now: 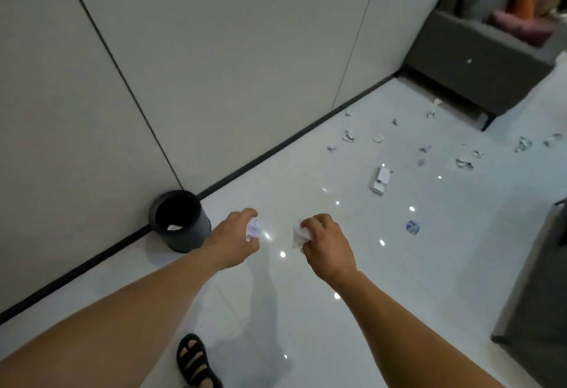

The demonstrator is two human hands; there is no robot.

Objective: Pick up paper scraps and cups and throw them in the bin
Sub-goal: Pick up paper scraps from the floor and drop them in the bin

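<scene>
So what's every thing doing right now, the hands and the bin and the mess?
left hand, grips a paper ball
right hand, grips a white scrap
bin, upright, open, something white inside
loose scraps, strewn on the floor

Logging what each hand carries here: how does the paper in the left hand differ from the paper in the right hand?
The paper ball in the left hand is crumpled tight; the paper piece in the right hand is flatter and sticks out of the grip. The paper ball is nearer the bin than the paper piece. Both are white, held, and not yet over the bin.
</scene>
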